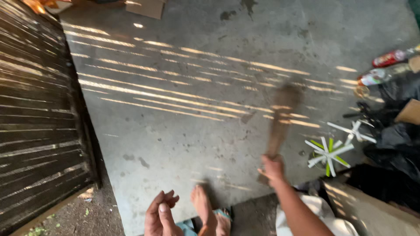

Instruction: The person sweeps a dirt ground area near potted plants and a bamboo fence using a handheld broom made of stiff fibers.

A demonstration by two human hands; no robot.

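Right hand (272,167) closed around blurred wooden stick (280,122) over concrete floor (183,131); left hand (158,214) half-curled, empty; firm grip advisable.

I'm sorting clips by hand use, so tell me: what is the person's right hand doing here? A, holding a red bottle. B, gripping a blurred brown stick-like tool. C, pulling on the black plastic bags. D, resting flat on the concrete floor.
B: the right hand is closed round the lower end of a brown stick-like tool, motion-blurred above the concrete floor, while the left hand holds nothing.
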